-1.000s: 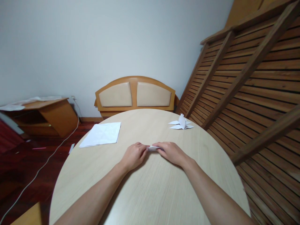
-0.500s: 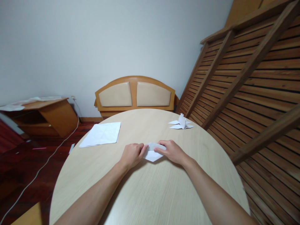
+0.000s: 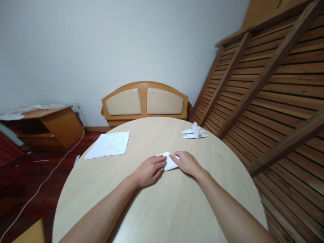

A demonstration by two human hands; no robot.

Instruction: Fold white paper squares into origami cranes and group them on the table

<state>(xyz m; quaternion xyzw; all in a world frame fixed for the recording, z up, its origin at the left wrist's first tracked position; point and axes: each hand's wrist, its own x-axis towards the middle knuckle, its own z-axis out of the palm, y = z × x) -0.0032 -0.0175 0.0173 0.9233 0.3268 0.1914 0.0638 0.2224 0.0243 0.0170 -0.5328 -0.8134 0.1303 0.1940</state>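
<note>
A small folded white paper (image 3: 169, 162) lies flat on the round light-wood table (image 3: 162, 209), its point toward me. My left hand (image 3: 149, 170) rests palm down with its fingers stretched flat over the paper's left part. My right hand (image 3: 186, 162) lies palm down at the paper's right edge, its fingertips pressing on the fold. Much of the paper is hidden under the two hands.
A stack of white sheets (image 3: 108, 145) lies at the table's far left. A finished folded paper figure (image 3: 194, 132) stands at the far right. Beyond the table are a padded headboard (image 3: 144, 101), a slatted wooden frame (image 3: 273, 87) and a low cabinet (image 3: 50, 125).
The paper, half lifted between my fingertips a moment ago, has been laid down flat. My left hand has spread over it and my right hand presses its edge.
</note>
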